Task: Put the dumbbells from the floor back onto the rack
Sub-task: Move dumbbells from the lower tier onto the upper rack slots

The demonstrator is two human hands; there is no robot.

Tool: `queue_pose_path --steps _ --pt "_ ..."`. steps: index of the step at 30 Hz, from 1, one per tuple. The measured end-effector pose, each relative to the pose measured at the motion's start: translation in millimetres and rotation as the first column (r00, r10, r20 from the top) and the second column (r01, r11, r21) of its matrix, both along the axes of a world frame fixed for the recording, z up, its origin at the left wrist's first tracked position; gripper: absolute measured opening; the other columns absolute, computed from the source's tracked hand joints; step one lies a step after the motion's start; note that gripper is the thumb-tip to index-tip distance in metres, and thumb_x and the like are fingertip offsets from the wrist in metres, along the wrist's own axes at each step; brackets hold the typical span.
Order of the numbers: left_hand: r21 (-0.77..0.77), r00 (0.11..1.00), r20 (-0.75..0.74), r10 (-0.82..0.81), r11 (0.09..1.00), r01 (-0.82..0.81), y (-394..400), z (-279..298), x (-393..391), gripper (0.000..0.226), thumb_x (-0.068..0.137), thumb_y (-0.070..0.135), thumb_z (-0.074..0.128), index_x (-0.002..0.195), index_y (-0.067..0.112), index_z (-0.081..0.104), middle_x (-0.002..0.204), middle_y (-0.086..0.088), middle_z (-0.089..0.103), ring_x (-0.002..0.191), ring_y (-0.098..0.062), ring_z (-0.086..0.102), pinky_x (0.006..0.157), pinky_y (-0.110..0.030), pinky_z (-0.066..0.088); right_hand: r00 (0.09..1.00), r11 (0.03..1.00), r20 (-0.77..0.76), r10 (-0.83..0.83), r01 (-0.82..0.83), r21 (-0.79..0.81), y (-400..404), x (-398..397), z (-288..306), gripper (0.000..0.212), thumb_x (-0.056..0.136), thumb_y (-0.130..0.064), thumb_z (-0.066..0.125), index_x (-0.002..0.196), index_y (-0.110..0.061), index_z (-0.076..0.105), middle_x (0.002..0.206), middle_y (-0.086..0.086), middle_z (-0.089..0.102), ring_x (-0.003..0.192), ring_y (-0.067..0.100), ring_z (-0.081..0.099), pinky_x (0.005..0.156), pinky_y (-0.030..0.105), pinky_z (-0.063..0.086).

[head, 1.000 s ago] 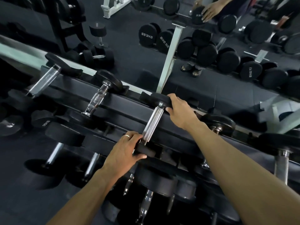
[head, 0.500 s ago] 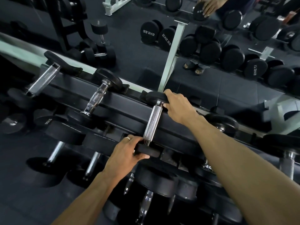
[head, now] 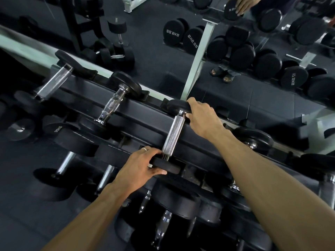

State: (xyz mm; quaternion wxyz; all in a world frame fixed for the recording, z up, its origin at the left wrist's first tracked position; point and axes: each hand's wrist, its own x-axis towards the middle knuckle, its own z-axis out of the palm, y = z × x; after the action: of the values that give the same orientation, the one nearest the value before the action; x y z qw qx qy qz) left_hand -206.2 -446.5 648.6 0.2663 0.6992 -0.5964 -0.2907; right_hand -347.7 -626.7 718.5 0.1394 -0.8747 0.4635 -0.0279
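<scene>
A dumbbell (head: 173,134) lies across the rack's top shelf (head: 137,116), left hand (head: 139,169) gripping its near head at the front edge, right hand (head: 203,116) its far head at the back edge

Mirror (head: 272,91) behind reflects sandalled feet (head: 222,73).

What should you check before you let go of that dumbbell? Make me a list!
1. Far head sits on the rack's back rail: ok.
2. Near head sits on the front rail: cannot tell, the left hand hides part of it.
3. Handle lies across both rails, not rolling: cannot tell.
4. Fingers not pinched under the heads: cannot tell.
5. Right hand steadies the far head: ok.
6. Neighbour dumbbell leaves a gap: ok.
</scene>
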Motion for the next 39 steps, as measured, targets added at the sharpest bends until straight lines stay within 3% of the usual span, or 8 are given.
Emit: queue_pose_path --steps 9,15,21,25,31,34,37,39 --pt "0.025 1.0 0.003 -0.003 1.0 0.003 -1 0 4 0.057 0.067 0.037 0.083 0.119 0.025 0.062 0.105 0.008 0.061 0.099 -0.009 0.058 0.089 -0.033 0.051 1.0 0.999 0.009 -0.019 0.019 0.031 1 0 1 0.015 0.096 -0.014 0.054 0.106 -0.011 0.044 0.089 0.008 0.06 0.073 0.027 0.059 0.07 0.044 0.051" --pt "0.055 0.997 0.08 0.006 0.998 -0.01 8 2 5 0.079 0.07 0.045 0.079 0.139 0.026 0.046 0.125 0.005 0.052 0.103 -0.009 0.055 0.095 -0.03 0.047 0.998 1.0 0.067 -0.003 0.001 0.03 2 -4 1 0.02 0.092 -0.016 0.056 0.109 -0.012 0.047 0.093 0.004 0.055 0.078 0.022 0.056 0.068 0.032 0.043" --pt "0.066 0.983 0.179 -0.042 0.997 0.03 21 21 25 0.087 0.069 0.06 0.072 0.143 0.028 0.038 0.14 0.007 0.042 0.126 -0.01 0.042 0.106 -0.029 0.038 0.99 1.0 0.14 0.01 -0.013 0.025 11 15 15 0.052 0.089 -0.032 0.059 0.134 -0.013 0.042 0.127 0.008 0.053 0.113 0.026 0.052 0.092 0.037 0.046" --pt "0.0 0.97 0.24 -0.023 1.0 0.023 20 38 53 0.081 0.074 0.063 0.065 0.142 0.028 0.04 0.146 0.003 0.037 0.133 -0.011 0.038 0.105 -0.029 0.037 0.989 0.998 0.142 0.047 -0.053 0.035 16 51 26 0.063 0.09 -0.042 0.06 0.142 -0.014 0.036 0.139 0.006 0.046 0.129 0.026 0.043 0.102 0.037 0.04" --pt "-0.233 0.953 0.301 0.037 0.972 0.036 9 41 133 0.07 0.075 0.064 0.059 0.125 0.014 0.058 0.124 -0.004 0.06 0.13 -0.024 0.045 0.103 -0.046 0.043 0.976 0.995 0.216 -0.013 -0.008 0.098 22 113 19 0.07 0.088 -0.042 0.065 0.145 -0.015 0.034 0.143 0.008 0.044 0.131 0.028 0.044 0.108 0.041 0.039" --pt "-0.169 0.96 0.281 0.006 0.985 0.044 5 37 170 0.074 0.069 0.053 0.076 0.131 0.018 0.053 0.129 0.0 0.055 0.137 -0.022 0.035 0.107 -0.045 0.039 0.969 0.991 0.239 -0.068 0.038 0.128 24 138 12 0.073 0.089 -0.037 0.066 0.148 -0.015 0.03 0.145 0.008 0.043 0.131 0.027 0.045 0.109 0.039 0.038" --pt "-0.047 0.968 0.247 -0.049 0.997 0.062 2 31 194 0.084 0.066 0.046 0.082 0.139 0.027 0.044 0.138 0.009 0.044 0.144 -0.016 0.018 0.112 -0.032 0.026 0.96 0.985 0.258 -0.11 0.07 0.159 21 158 7 0.071 0.09 -0.032 0.066 0.149 -0.016 0.029 0.148 0.008 0.042 0.131 0.025 0.046 0.108 0.036 0.036" --pt "0.001 0.971 0.227 -0.068 0.998 0.07 3 24 204 0.086 0.065 0.043 0.084 0.139 0.028 0.044 0.138 0.01 0.042 0.143 -0.015 0.022 0.112 -0.03 0.027 0.96 0.984 0.257 -0.115 0.075 0.161 15 169 4 0.069 0.091 -0.028 0.065 0.149 -0.016 0.029 0.147 0.008 0.043 0.132 0.026 0.045 0.108 0.037 0.037"
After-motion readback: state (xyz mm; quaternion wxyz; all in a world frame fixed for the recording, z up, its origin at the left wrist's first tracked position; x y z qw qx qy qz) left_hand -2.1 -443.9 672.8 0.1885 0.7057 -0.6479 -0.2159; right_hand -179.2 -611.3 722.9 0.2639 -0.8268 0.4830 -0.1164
